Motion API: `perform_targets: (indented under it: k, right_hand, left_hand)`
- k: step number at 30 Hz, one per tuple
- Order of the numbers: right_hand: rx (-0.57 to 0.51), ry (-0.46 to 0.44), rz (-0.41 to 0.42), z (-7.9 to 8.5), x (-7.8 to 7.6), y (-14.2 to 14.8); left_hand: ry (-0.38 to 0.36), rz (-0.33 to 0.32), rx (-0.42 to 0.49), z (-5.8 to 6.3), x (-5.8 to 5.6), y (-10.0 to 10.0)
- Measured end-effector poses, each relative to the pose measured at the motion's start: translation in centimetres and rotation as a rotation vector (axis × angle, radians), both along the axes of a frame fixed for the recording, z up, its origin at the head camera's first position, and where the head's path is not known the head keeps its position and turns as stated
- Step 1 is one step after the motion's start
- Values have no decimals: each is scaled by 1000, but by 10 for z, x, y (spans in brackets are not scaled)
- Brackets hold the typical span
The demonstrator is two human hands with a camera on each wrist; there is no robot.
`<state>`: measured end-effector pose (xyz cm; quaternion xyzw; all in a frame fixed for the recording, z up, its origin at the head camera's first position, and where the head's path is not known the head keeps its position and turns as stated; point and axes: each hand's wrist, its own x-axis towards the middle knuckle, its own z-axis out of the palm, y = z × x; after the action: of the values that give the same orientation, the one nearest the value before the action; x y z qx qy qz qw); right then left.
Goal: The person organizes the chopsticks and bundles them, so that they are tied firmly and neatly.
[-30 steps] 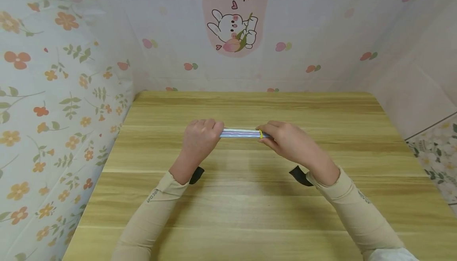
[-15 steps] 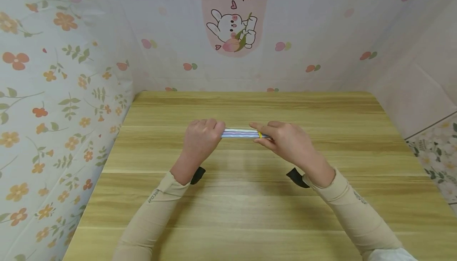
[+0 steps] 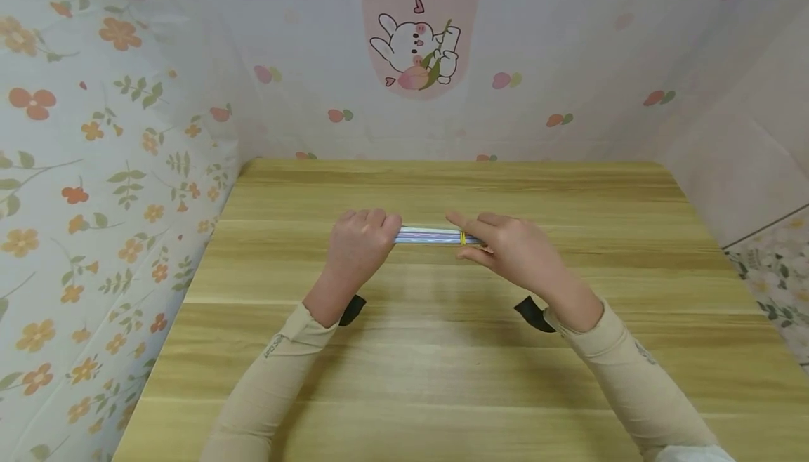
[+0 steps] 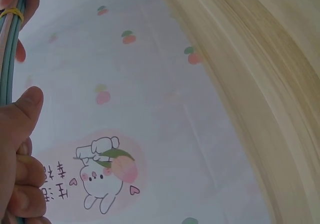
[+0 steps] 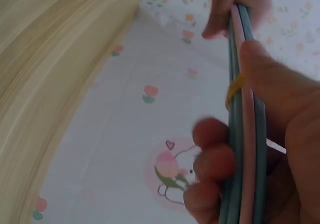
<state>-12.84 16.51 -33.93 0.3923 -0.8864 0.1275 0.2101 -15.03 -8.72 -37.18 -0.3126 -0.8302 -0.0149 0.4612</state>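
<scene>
A bundle of slim pastel sticks (image 3: 426, 236), pale blue-green and pink, stretches level between both hands over the table. My left hand (image 3: 359, 248) grips its left end with fingers curled round it; that end is hidden in the fist. Near the right end a yellow rubber band (image 3: 463, 237) circles the sticks. My right hand (image 3: 515, 251) holds that end, index finger and thumb spread to either side of the band. Seen from the right wrist, curled fingers (image 5: 212, 159) lie against the bundle (image 5: 247, 134) below the band (image 5: 234, 90), and the thumb lies along its other side.
The wood-grain table (image 3: 417, 378) reaches to a back wall of printed cloth (image 3: 284, 41) with a rabbit picture (image 3: 413, 51). Flowered cloth (image 3: 107, 209) hangs along the left side. A black flap (image 3: 534, 314) juts from the right wrist, another black flap (image 3: 352, 310) from the left.
My right index finger and thumb have parted from the bundle near the band and now stand spread. The left hand keeps its grip in nearly the same place.
</scene>
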Motion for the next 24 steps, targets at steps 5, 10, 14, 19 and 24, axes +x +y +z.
perform_targets:
  k: [5,10,14,19,24]
  right_hand:
    - [-79,-104,81,4,-1,9]
    - [-42,-128,58,7,1,9]
    - [38,-140,38,10,3,4]
    - [87,-140,23,11,3,-1]
    - [92,-115,18,9,2,-3]
  left_hand:
    - [-2,0,5,-3,0,1]
    - [-3,-6,13,-4,0,2]
    - [-3,-8,9,-3,0,2]
    - [-10,-2,8,-2,-1,2]
    - [-10,0,9,-2,0,1]
